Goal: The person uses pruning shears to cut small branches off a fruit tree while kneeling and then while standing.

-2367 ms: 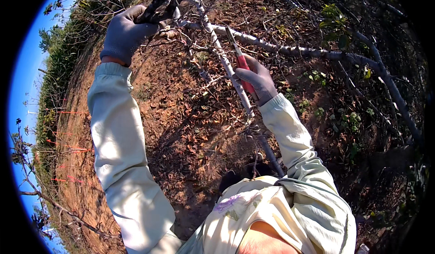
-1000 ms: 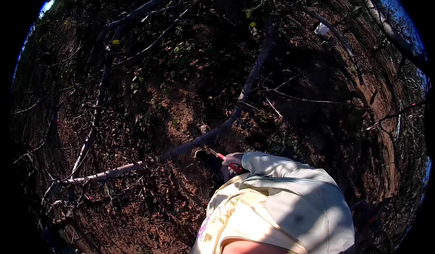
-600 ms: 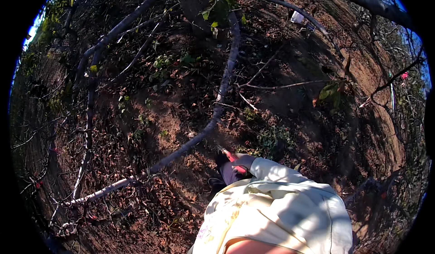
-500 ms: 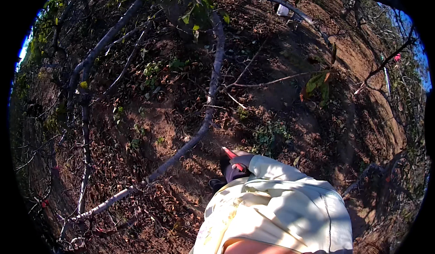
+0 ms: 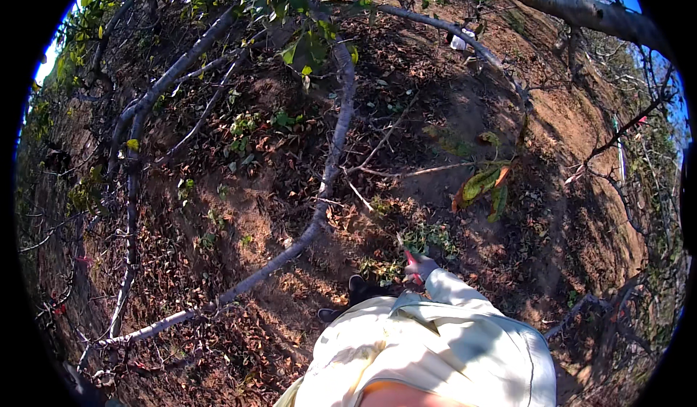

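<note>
My right hand (image 5: 423, 266), gloved in a dark colour below a pale sleeve, is closed around red-handled pruning shears (image 5: 412, 259). Their narrow blades point up and away from me, apart from any branch as far as I can see. Just beyond them, a thin side twig (image 5: 363, 198) and a longer twig with yellow-green and brown leaves (image 5: 481, 182) reach out from a curving grey branch (image 5: 337, 145). My left hand does not show; only a bit of pale sleeve appears at the lower edge.
A thick pale limb (image 5: 581, 11) crosses the upper right. Forked branches (image 5: 131, 189) stand at the left, and leafy shoots (image 5: 298, 0) hang at the top. Dry leaves and soil cover the slope. A white object (image 5: 462, 40) lies far off; my dark shoes (image 5: 357, 288) are below.
My right hand has moved right and forward with the shears, away from my body. The view has shifted, so the leafy twig appears lower and the thick limb shows more.
</note>
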A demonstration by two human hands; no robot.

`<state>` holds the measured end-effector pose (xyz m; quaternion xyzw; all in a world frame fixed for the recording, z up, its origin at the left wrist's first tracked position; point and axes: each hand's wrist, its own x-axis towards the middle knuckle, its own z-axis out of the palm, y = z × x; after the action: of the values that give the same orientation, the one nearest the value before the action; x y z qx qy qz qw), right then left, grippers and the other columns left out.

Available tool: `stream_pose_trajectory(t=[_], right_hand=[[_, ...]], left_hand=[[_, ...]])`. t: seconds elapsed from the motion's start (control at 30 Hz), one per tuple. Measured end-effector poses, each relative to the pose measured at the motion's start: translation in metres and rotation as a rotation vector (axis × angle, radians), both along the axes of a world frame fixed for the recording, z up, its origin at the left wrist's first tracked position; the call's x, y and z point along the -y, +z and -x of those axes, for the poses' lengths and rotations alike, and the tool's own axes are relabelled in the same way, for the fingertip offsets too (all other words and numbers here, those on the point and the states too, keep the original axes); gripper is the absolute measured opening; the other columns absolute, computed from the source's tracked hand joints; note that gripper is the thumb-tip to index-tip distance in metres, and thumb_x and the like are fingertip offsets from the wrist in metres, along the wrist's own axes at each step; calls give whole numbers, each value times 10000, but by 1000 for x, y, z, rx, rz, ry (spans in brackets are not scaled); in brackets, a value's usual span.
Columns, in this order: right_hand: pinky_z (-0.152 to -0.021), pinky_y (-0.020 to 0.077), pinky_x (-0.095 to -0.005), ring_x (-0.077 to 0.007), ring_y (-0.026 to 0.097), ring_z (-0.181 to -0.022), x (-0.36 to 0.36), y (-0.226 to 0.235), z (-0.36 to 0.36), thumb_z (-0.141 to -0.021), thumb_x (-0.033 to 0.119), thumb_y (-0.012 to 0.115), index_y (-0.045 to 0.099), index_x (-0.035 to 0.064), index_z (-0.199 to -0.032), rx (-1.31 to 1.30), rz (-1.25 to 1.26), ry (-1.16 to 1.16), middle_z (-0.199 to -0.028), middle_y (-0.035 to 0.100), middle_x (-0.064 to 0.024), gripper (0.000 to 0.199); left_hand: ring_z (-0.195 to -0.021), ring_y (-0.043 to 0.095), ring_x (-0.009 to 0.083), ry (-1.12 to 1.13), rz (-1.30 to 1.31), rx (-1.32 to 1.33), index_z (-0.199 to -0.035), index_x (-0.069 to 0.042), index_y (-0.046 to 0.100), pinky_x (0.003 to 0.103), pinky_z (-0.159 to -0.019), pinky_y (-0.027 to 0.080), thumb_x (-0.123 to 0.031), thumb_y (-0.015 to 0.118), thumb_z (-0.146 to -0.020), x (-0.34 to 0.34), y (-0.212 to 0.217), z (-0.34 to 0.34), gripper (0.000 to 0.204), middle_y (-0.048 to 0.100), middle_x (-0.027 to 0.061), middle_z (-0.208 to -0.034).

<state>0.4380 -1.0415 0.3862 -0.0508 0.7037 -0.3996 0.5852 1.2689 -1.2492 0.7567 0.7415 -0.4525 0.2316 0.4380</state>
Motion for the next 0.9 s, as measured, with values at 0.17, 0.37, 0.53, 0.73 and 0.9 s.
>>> stream_pose_trajectory(t=[0.17, 0.37, 0.53, 0.73, 0.9], right_hand=[[-531, 460, -316, -164, 594, -620, -99, -134, 102, -618, 200, 822, 529, -22, -1222, -324, -57, 29, -843, 639, -93, 708], [-490, 466, -296, -161, 569, -570, -53, -2, 55, -623, 106, 814, 493, 11, -1293, -149, -24, -57, -915, 631, -79, 749], [-439, 439, -313, -175, 575, -541, -92, 19, 39, -689, 133, 784, 495, 26, -1240, -117, -37, -198, -765, 608, -59, 631], [-447, 445, -332, -172, 568, -515, -146, 19, 1, -713, 88, 742, 559, 16, -1135, -284, -121, -449, -683, 614, -66, 465], [-459, 474, -314, -184, 561, -507, -150, 1, -29, -655, 116, 781, 569, -12, -1095, -172, -207, -674, -741, 621, -88, 505]], left_hand=[[-859, 592, 106, -617, -175, -395, -1180, -5, 602, 253, -715, 505, -211, 522, -985, 42, -91, 189, 295, 633, 35, -983], [-625, 540, 63, -979, -575, -725, -808, -2, 642, 217, -599, 459, -279, 586, -953, 5, -133, 377, 318, 615, 3, -690], [-618, 523, 57, -1266, -713, -827, -860, 2, 664, 217, -565, 423, -179, 649, -909, -1, -173, 464, 188, 630, 1, -723], [-693, 616, 139, -1533, -564, -478, -976, -1, 653, 282, -659, 496, -110, 647, -832, 45, -156, 536, 180, 661, 98, -829], [-640, 626, 143, -1595, -602, -393, -982, 3, 666, 274, -597, 496, -77, 680, -783, 79, -139, 545, 215, 670, 99, -839]])
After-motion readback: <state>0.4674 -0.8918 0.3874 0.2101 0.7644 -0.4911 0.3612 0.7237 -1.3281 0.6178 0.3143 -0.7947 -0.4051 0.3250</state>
